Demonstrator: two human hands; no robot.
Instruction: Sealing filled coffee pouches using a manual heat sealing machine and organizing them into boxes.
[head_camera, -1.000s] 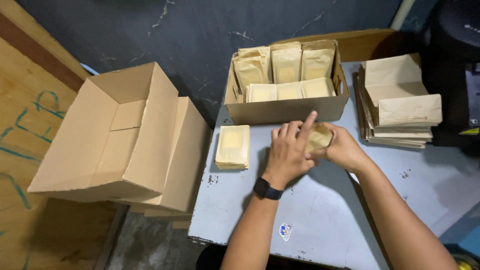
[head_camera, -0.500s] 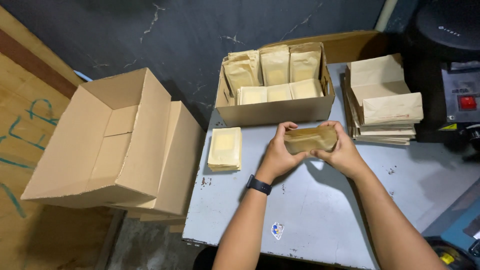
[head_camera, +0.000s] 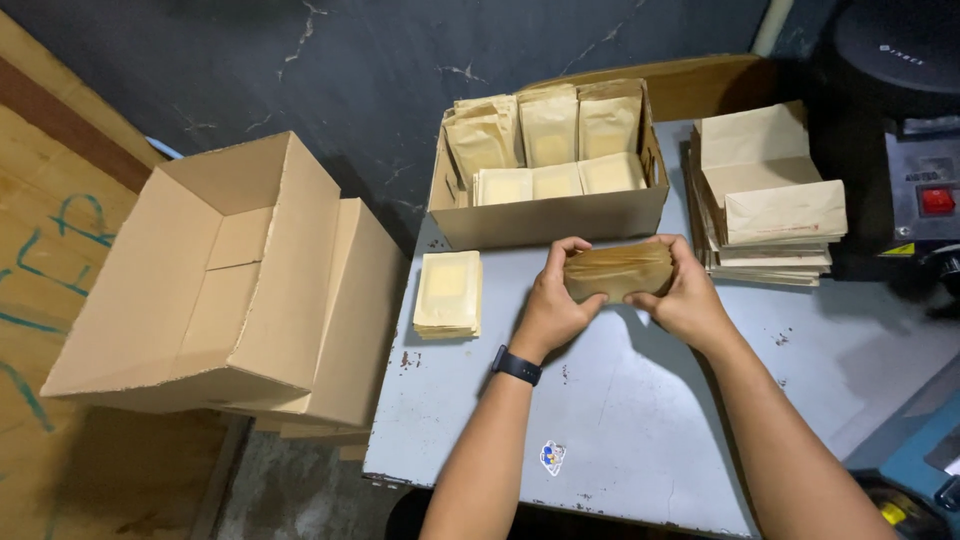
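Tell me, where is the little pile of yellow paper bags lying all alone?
In the head view the small stack of pouches lies flat on the grey table, just left of the left hand and below the near left corner of the filled cardboard box.

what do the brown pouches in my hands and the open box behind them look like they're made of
The bundle of flat tan pouches, gripped between the left hand and right hand, looks like matte kraft paper: dull brown, with creased edges. The open brown box behind looks like plain corrugated cardboard: stiff walls, raw unprinted surface, though no fluting shows.
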